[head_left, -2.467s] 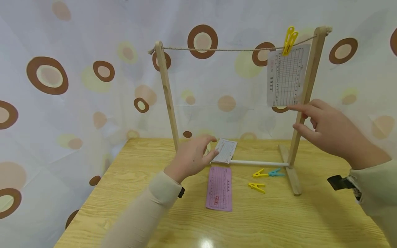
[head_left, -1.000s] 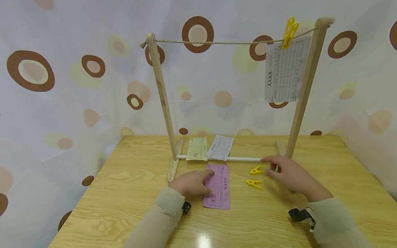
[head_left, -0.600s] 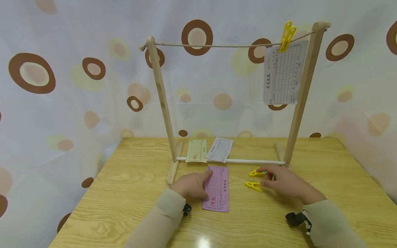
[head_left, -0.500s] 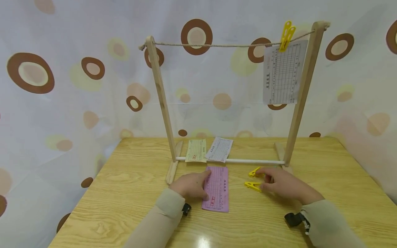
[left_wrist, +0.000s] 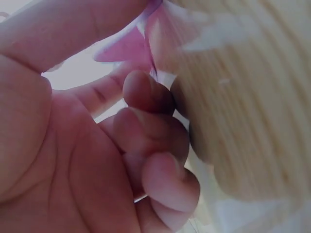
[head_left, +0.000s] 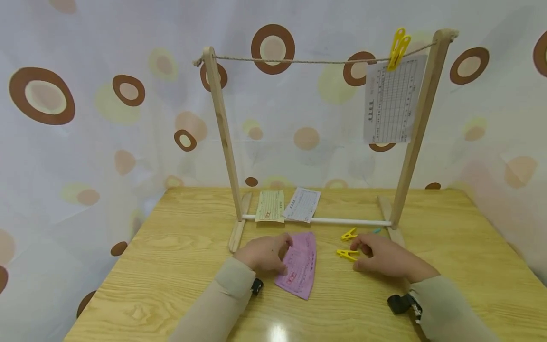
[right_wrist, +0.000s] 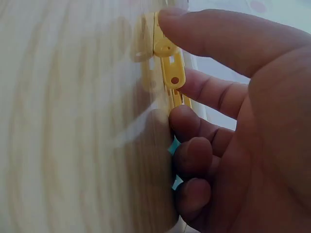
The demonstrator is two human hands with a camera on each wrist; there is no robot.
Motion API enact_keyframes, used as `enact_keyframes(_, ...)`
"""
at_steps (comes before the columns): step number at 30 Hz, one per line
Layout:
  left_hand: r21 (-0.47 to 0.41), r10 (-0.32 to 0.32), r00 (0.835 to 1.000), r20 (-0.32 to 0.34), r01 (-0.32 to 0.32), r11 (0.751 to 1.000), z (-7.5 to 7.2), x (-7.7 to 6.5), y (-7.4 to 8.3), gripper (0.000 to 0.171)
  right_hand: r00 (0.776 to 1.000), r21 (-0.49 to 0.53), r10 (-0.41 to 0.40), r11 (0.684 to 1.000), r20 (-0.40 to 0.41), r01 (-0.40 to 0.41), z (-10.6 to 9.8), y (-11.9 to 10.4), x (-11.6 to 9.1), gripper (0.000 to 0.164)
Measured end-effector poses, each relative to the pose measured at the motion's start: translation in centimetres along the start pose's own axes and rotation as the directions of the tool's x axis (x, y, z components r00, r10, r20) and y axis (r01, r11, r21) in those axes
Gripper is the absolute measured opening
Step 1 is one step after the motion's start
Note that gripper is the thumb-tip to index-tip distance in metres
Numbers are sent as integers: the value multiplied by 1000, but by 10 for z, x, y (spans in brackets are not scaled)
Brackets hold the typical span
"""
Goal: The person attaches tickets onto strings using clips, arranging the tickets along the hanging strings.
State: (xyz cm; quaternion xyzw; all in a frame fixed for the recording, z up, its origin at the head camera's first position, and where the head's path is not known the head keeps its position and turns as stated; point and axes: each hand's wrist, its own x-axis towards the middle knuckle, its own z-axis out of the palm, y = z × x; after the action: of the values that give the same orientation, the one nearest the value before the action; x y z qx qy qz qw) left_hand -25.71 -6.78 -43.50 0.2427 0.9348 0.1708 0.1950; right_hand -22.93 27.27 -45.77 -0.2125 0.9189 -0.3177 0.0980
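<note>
With thumb and forefinger, my left hand (head_left: pixel 261 254) pinches the left edge of a pink receipt slip (head_left: pixel 302 266), which is buckled. Pink paper (left_wrist: pixel 129 46) shows by the fingers in the left wrist view. My right hand (head_left: pixel 386 256) has its thumb and forefinger around the handles of the nearer yellow clothespin (head_left: pixel 344 254); the thumb overlaps that clothespin (right_wrist: pixel 175 73) in the right wrist view. Just behind it lies another yellow clothespin (head_left: pixel 348 234). A teal clothespin (head_left: pixel 376 231) is mostly hidden behind the right hand.
A wooden frame (head_left: pixel 224 137) with a rope (head_left: pixel 299 60) stands at the back. At its right end, two yellow clothespins (head_left: pixel 397 50) hold a white receipt (head_left: pixel 391 104). A yellow slip (head_left: pixel 270 205) and a white slip (head_left: pixel 303 205) lie over the white bottom rod (head_left: pixel 350 221).
My right hand has come down from the hanging receipt to the nearer yellow clothespin. The left hand has moved onto the pink slip, which lay flat and is now bent and turned.
</note>
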Motion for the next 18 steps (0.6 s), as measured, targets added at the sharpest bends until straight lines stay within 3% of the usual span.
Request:
enact_keyframes(9,8,26,1000,-2,-26,1000,-1,-1,2,27,1000,27,9,1000,11,-9,2,0,1,35)
enact_keyframes(18,10,45,999,-10,-45,999,2,-4,6,26,1000,-2,10,1000,-18,-10,2,-1,-2,36)
